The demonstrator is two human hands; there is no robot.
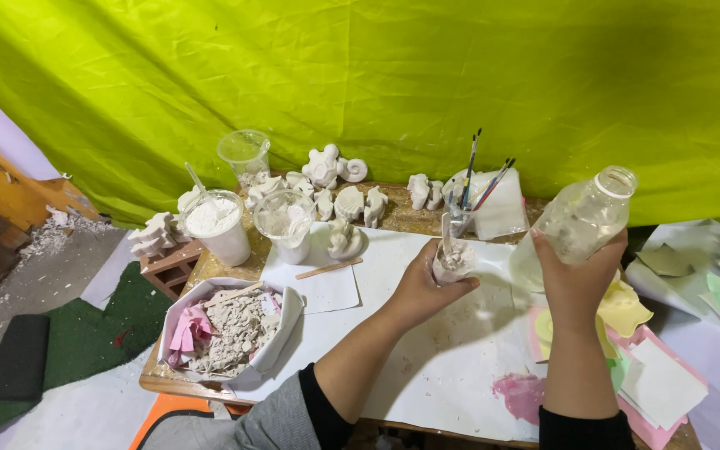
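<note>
**Two hands, a small cup and a clear bottle over a plaster-strewn surface**

The left hand point(421, 287) has its fingers wrapped around a small white cup point(452, 260) smeared with pale paste, a flat stick point(447, 231) standing in it. The cup is held above the white paper sheet point(435, 367) that covers the middle of the surface point(400, 218). The right hand point(578, 279) grips a clear plastic bottle point(578, 223) from below, fingers closed around its body; the bottle is uncapped and tilted, mouth up and toward the right, just beside the cup.

Along the far edge stand small white plaster figures point(348, 202), and near them a holder of paintbrushes point(470, 187). Toward the far left corner are a cup of white powder point(217, 223) with a stick in it, a clear cup point(283, 218) dusted white and, behind them, a clear empty cup point(244, 153). A wooden stick point(328, 268) lies on the paper just in front of these. At the near left edge a white container point(225, 327) holds broken plaster bits and pink scraps. Near the right edge lie pink and yellow moulds point(627, 312), and a pink smear point(517, 392) marks the paper close to the near edge.
</note>
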